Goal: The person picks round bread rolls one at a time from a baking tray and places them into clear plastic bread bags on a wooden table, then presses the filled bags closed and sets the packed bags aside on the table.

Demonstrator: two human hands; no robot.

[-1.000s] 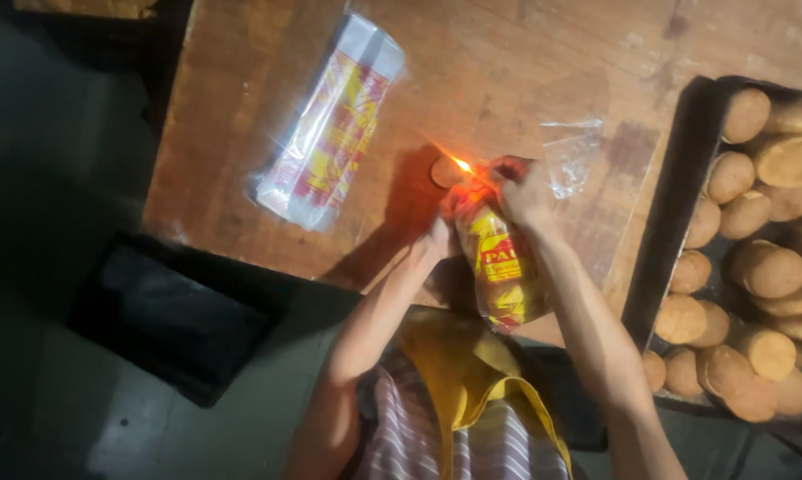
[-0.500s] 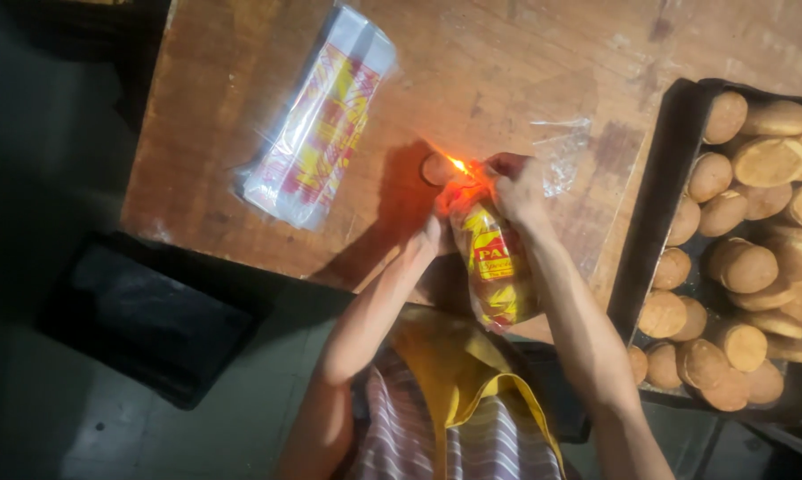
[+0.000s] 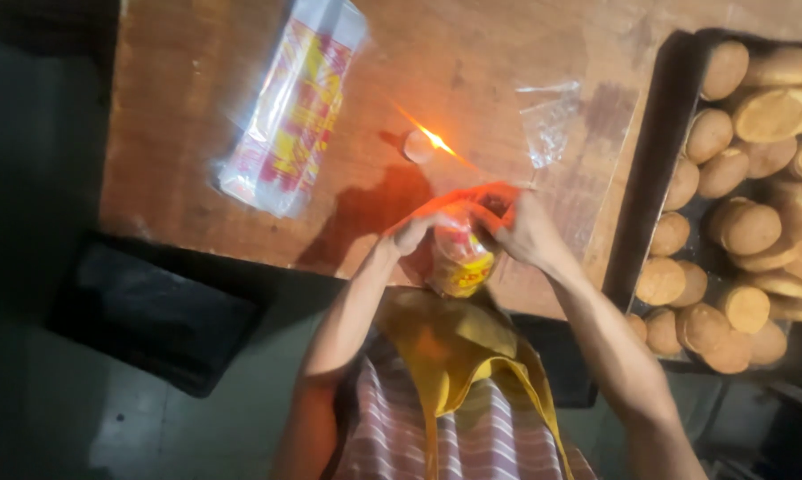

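At frame centre, the left hand (image 3: 407, 236) and right hand (image 3: 527, 233) are both pinching shut the top of an upright packet (image 3: 460, 256), holding it just below the candle flame (image 3: 436, 140).

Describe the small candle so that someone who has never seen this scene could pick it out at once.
Start at the wooden table. Between the flat stack of printed bags and the tray of buns, just beyond both hands, stands a short candle. It alone carries a flame.

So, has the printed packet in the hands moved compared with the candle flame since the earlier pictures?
Yes. The packet was right under the candle flame before; now both hands hold it lower, away from it, toward the table's near edge.
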